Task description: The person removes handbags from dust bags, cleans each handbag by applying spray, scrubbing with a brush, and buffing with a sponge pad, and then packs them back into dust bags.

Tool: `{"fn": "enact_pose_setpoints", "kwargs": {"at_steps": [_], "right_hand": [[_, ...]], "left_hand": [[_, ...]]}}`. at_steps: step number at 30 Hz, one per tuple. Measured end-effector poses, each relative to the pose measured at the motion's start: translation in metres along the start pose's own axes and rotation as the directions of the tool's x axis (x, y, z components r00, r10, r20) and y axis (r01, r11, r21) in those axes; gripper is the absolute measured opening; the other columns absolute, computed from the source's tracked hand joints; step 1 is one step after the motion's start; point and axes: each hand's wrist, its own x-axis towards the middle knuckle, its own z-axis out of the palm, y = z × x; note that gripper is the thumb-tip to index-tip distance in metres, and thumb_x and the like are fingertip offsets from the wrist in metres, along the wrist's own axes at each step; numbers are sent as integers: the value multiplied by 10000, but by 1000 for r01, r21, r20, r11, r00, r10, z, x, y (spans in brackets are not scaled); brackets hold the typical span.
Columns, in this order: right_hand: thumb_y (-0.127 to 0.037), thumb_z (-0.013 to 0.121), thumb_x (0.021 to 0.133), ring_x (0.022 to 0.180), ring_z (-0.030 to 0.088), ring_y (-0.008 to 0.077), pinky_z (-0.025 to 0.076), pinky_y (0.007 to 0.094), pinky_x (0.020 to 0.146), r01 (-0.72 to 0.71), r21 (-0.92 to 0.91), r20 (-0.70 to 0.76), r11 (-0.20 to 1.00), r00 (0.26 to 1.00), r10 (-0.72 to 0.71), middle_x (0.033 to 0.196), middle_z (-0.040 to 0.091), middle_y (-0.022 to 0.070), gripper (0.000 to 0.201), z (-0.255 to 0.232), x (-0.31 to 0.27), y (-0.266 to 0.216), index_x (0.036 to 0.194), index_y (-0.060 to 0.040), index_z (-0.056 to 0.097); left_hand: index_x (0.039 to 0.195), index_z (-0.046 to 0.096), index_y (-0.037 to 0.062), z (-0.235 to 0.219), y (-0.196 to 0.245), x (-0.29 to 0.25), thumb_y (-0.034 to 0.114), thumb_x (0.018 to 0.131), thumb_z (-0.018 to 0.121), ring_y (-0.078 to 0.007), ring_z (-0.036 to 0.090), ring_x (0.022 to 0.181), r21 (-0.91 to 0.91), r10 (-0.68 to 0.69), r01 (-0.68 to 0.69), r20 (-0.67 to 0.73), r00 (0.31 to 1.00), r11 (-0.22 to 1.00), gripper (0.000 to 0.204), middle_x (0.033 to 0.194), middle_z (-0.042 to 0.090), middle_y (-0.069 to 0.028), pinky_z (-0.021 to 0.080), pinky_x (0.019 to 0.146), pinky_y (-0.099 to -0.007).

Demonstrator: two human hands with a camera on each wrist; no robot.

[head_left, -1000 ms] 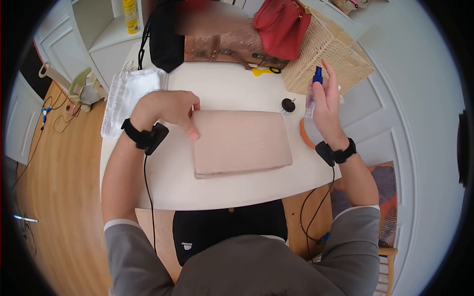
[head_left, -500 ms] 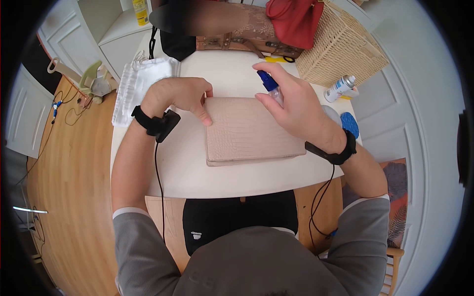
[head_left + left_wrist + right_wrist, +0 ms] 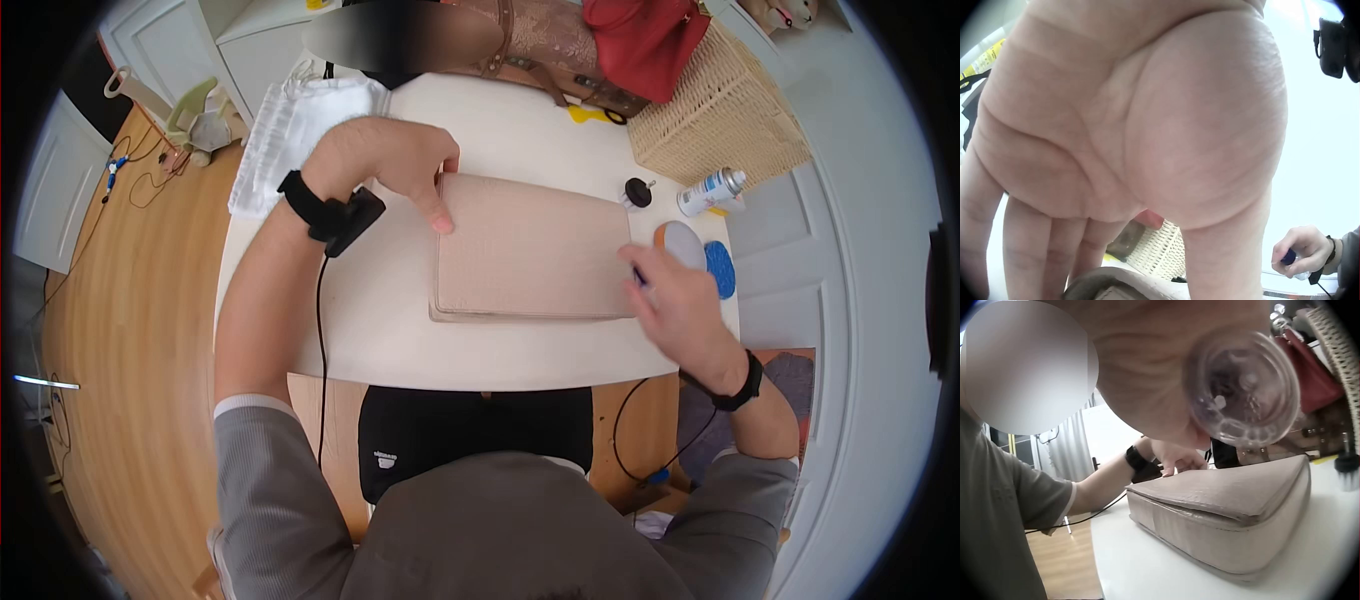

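Beige bag [image 3: 535,245] on counter [image 3: 390,345] between left hand [image 3: 405,165], pinching its far left corner, and right hand [image 3: 690,310], curled round clear spray bottle [image 3: 1244,387] near its right end, 1 blue pad [image 3: 720,270] beside right hand.

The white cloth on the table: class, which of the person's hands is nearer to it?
Left. The left hand is just right of the white cloth; the right hand is farther off, by the right end of the pink bag.
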Motion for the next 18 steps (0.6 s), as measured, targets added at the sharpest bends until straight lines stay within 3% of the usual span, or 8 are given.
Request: {"fn": "enact_pose_setpoints", "kwargs": {"at_steps": [2, 4, 7, 10, 12, 13, 15, 18], "right_hand": [[-98, 715, 928, 771, 684, 393, 549, 459, 653, -126, -72, -217, 989, 970, 108, 930, 680, 163, 406, 3, -1, 20, 1321, -88, 611], [-103, 717, 923, 765, 688, 382, 545, 460, 631, -194, -91, -209, 977, 963, 172, 945, 684, 157, 394, 1, -4, 31, 1305, -95, 625], [-101, 704, 930, 744, 689, 366, 544, 448, 607, -131, -190, -101, 973, 988, 113, 944, 679, 154, 374, 8, -11, 22, 1298, -87, 635], [-81, 706, 890, 678, 675, 313, 533, 403, 567, -15, -117, -133, 993, 991, 0, 893, 636, 126, 383, 10, -3, -18, 1268, -76, 646], [-83, 699, 848, 612, 647, 241, 521, 355, 536, 207, -63, -110, 976, 971, -213, 854, 580, 84, 394, 0, 9, -42, 1240, -72, 659], [-83, 699, 848, 612, 647, 241, 521, 355, 536, 199, -66, -119, 978, 971, -206, 854, 580, 84, 394, 1, 13, -50, 1240, -72, 659], [-101, 678, 836, 581, 622, 198, 513, 340, 517, 387, -104, -83, 916, 914, -396, 847, 550, 62, 399, 5, 19, -64, 1234, -74, 663], [-96, 693, 853, 590, 605, 177, 497, 334, 503, 454, -77, -80, 887, 884, -460, 847, 548, 66, 414, 14, 24, -75, 1265, -63, 677]], "left_hand": [[1264, 644, -33, 4, 3, 5, 372, 651, 1010, -277, 738, 932, 5, -16, 16, 22, 1000, 1000, 821, 1094, 751, -143, 602, 749, -382], [1264, 646, -26, 3, -1, 9, 370, 653, 1006, -280, 738, 940, 55, -5, 4, 18, 1000, 998, 812, 1099, 752, -135, 603, 761, -378], [1265, 645, -28, 3, 2, 2, 358, 655, 1004, -282, 740, 950, 19, -24, 24, -3, 1000, 1000, 806, 1100, 754, -143, 604, 767, -380], [1267, 642, -35, 3, 4, 2, 335, 656, 1006, -281, 741, 964, 23, -34, 34, -10, 999, 999, 802, 1097, 755, -156, 607, 770, -381], [1268, 642, -38, 4, 2, 5, 326, 657, 1007, -280, 742, 971, 24, -25, 25, 3, 1000, 999, 799, 1098, 756, -162, 607, 778, -380], [1269, 643, -41, 3, 0, 7, 317, 658, 1007, -278, 744, 979, 19, -23, 22, 12, 1000, 1000, 796, 1098, 757, -167, 608, 786, -379], [1270, 644, -41, 2, 2, 5, 314, 656, 1009, -278, 744, 984, -2, -33, 33, 24, 999, 999, 798, 1100, 757, -167, 608, 791, -376], [1269, 647, -44, 3, -3, 8, 310, 651, 1015, -277, 745, 986, -29, -26, 27, 32, 999, 999, 802, 1101, 756, -168, 610, 795, -375]]}}
